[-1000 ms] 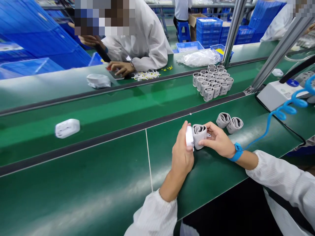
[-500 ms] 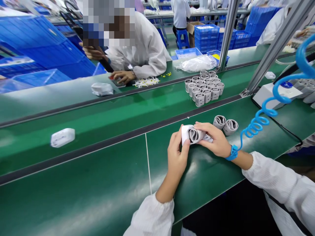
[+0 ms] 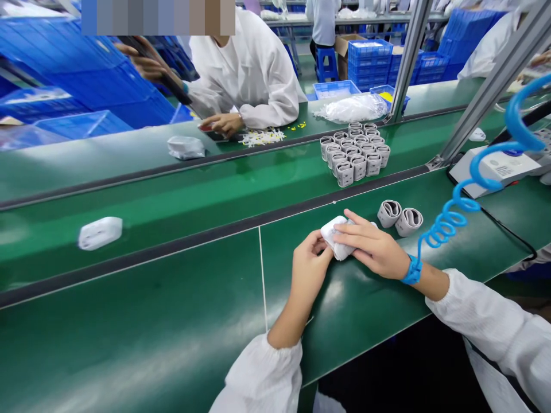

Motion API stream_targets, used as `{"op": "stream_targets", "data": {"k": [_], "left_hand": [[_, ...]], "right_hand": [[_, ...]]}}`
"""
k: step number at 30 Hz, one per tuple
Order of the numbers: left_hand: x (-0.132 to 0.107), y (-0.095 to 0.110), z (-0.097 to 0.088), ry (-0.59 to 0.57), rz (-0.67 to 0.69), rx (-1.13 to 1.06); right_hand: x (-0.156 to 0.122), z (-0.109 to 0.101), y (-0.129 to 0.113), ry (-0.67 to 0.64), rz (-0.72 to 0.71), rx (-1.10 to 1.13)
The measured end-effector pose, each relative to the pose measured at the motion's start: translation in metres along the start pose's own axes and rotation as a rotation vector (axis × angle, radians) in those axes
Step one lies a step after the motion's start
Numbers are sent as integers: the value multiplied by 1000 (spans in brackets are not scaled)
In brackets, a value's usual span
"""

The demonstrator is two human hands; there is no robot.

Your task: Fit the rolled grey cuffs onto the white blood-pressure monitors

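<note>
- My left hand [image 3: 310, 261] pinches the near-left corner of the white piece [image 3: 334, 236], fingers curled tight against it.
- My right hand [image 3: 372, 249] lies over the piece from the right, fingers stretched flat across its top. I cannot tell where the thumb sits.
- Between both hands it is pinned low on the bench [image 3: 172, 321], just right of the seam, near the edge. I'd judge this grip keeps it from sliding on the smooth green surface.
- What shows of the piece is white, rounded and smooth. The rest is hidden under my palm.
- Two rolls [image 3: 399, 217] of grey band stand on end just right of my fingers, close for a short reach.
- A packed cluster [image 3: 355, 152] of similar rolls stands farther off, on the belt.
- A white box [image 3: 100, 233] lies alone far left on the belt, blurred.
- A blue strap [image 3: 412, 271] rings my right wrist, and its coiled cord [image 3: 456, 212] trails right, clear of my hands.
</note>
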State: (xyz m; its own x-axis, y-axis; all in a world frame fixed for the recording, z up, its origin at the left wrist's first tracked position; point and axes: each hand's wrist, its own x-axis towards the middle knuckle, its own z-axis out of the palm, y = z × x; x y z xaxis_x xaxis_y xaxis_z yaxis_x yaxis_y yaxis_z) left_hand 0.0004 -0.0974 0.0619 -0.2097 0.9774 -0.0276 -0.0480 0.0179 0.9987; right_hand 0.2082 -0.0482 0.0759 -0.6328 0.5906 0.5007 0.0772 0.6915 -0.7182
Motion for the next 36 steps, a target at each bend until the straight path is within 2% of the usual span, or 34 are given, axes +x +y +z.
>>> {"op": "stream_targets", "data": {"k": [4, 9, 13, 18, 23, 27, 33, 36], "left_hand": [[4, 0, -4, -31, -4, -38], [10, -5, -10, -126, -67, -149], [12, -7, -12, -198, -151, -228], [15, -13, -14, -200, -207, -232], [16, -23, -20, -180, -153, -109], [11, -20, -21, -187, -110, 17], [6, -11, -22, -210, -75, 114], [5, -6, -23, -203, -32, 156]], "right_hand": [[-1, -1, -5, -3, 40, 113], [1, -5, 1, 156, 336, 412], [2, -3, 12, 144, 487, 535], [3, -1, 20, 86, 491, 627], [3, 0, 26, 9, 543, 722], [1, 3, 28, -16, 577, 772], [1, 4, 22, 44, 560, 571], [1, 2, 17, 46, 530, 540]]}}
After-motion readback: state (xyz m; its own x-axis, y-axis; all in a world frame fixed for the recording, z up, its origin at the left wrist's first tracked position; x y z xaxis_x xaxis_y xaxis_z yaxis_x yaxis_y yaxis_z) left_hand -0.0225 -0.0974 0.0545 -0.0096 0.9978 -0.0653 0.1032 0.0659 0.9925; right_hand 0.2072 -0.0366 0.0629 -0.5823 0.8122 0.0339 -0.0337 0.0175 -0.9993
